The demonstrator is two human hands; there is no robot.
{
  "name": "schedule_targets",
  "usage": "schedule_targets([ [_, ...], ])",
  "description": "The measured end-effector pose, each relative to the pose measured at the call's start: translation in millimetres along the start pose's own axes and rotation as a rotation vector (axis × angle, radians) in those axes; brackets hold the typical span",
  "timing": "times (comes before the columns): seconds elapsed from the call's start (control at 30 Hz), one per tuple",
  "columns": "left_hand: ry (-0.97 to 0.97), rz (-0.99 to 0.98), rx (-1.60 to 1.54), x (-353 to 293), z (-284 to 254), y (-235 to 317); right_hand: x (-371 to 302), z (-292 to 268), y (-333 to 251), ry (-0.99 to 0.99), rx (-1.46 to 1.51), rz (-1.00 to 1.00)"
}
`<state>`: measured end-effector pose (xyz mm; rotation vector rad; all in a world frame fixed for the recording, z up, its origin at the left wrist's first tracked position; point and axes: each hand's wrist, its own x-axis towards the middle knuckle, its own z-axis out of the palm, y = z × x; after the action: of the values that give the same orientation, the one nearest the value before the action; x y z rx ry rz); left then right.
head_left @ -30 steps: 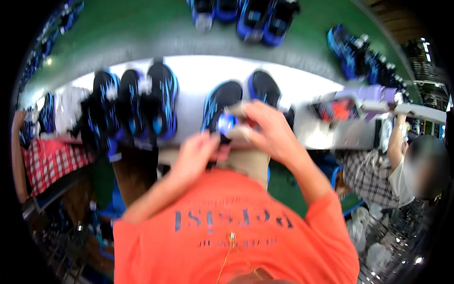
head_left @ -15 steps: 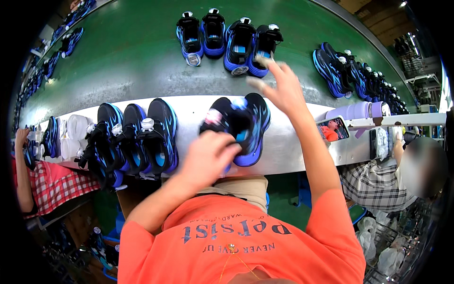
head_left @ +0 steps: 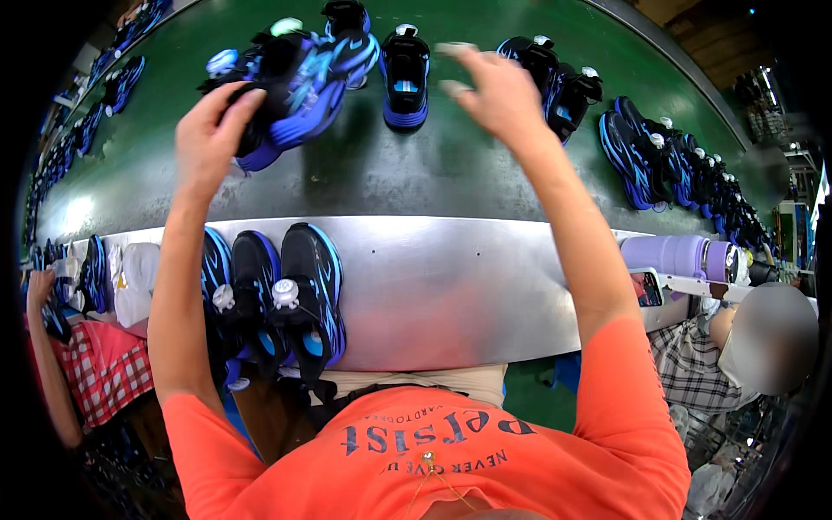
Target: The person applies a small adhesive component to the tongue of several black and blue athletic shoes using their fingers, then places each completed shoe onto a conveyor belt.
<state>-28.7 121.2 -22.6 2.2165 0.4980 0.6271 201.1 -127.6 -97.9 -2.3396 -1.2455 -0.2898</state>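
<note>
Bare green belt (head_left: 364, 169) between the shoe rows; steel shelf (head_left: 468, 286) right half free.

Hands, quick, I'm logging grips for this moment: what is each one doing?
Left hand: closed on a pair of black and blue shoes above the green belt.
Right hand: open, holding nothing, fingers spread over the belt.

shoes (head_left: 286, 295) on metal ledge (head_left: 485, 286), left part | belt (head_left: 416, 173) behind ledge | bottle (head_left: 672, 256) at ledge's right end
</note>
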Motion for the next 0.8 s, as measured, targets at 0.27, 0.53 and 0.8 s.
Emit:
schedule_targets([
  [0.27, 0.234, 0.256, 0.616, 65, 4, -66, 33, 108, -58, -0.297, -0.162, 0.086],
  [0.53, -0.286, 0.09, 1.207, 130, 73, -43, -56, 9, -8, -0.314, 0.325, 0.158],
  [0.8, -0.453, 0.194, 0.637, 115, 137, -79, -176, -68, -66, -0.38, 0.376, 0.191],
])
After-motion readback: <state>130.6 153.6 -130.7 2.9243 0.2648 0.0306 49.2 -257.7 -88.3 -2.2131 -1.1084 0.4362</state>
